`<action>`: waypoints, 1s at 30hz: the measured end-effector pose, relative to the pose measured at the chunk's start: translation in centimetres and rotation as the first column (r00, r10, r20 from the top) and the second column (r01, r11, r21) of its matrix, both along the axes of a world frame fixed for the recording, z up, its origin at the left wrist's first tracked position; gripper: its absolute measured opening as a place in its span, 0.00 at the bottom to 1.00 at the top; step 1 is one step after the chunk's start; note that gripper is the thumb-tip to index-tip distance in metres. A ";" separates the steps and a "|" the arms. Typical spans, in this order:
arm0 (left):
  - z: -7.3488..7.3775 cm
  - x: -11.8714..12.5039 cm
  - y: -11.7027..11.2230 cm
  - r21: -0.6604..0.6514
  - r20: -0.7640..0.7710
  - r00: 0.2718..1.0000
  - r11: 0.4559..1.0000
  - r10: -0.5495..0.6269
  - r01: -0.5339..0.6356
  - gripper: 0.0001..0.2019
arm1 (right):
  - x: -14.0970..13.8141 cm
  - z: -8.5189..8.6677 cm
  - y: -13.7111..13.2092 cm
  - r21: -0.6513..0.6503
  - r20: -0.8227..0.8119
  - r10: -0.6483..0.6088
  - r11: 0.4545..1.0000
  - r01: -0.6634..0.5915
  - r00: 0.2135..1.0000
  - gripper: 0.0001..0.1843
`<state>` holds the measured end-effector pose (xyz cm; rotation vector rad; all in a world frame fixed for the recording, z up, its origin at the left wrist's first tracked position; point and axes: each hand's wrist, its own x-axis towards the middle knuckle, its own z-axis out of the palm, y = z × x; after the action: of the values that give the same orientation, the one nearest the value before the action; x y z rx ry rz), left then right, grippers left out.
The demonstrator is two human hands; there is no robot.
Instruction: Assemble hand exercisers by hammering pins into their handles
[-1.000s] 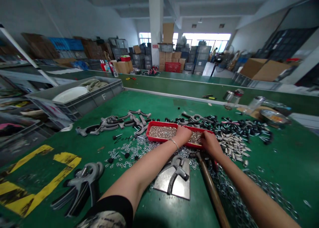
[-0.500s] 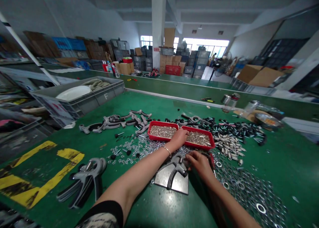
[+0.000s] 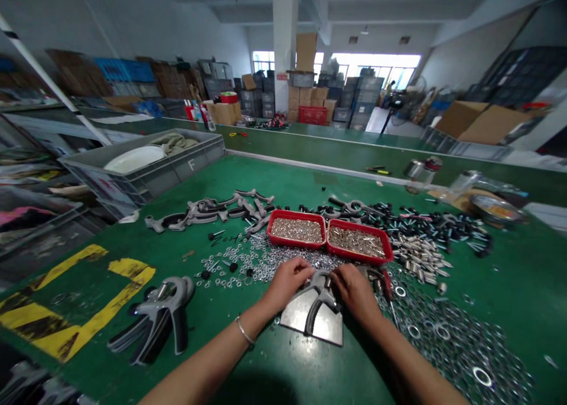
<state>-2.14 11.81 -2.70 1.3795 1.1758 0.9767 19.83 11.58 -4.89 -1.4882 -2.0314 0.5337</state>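
A grey clamp [image 3: 317, 301] with a black-lined handle lies over a small metal plate [image 3: 295, 316] on the green table. My right hand [image 3: 357, 290] is closed at the clamp's right side, its fingertips gripping it beside a small metal piece. On the other side, my left hand [image 3: 287, 281] has thumb and fingers pinched together close to the clamp's upper end; whatever is between them is too small to make out. Just beyond the hands stand two red trays, the left tray [image 3: 296, 242] and the right tray [image 3: 361, 256], filled with small metal parts.
Loose nuts [image 3: 261, 263] lie behind my left hand, and washers [image 3: 460, 340] spread over the right. Metal sleeves [image 3: 420, 257] and black-headed screws [image 3: 443, 225] are heaped farther back. An assembled clamp [image 3: 162, 316] lies at left, near yellow tape [image 3: 91, 328]. A grey crate [image 3: 177, 167] stands behind.
My left hand has come back from between the red trays to the clamp, its fingers now pinched. My right hand stays at the clamp. The view has shifted slightly.
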 end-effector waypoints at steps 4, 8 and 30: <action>-1.3 1.3 -1.0 0.117 -0.207 0.978 0.993 0.001 0.024 0.09 | -0.2 0.1 0.1 0.039 0.125 0.031 0.999 -0.036 0.992 0.12; -1.8 2.1 -1.0 0.277 -0.432 0.897 0.960 0.094 0.033 0.07 | -0.3 1.0 0.4 0.036 0.258 0.044 0.998 -0.055 0.965 0.10; -0.6 2.5 -2.3 0.466 -0.816 0.562 0.732 0.137 0.498 0.09 | 2.8 5.1 -4.0 -0.263 0.107 -0.001 0.964 0.029 0.994 0.15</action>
<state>0.31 9.55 -3.26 2.7111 1.3039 0.5595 22.63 7.62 0.26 -1.7185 -2.0915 0.7584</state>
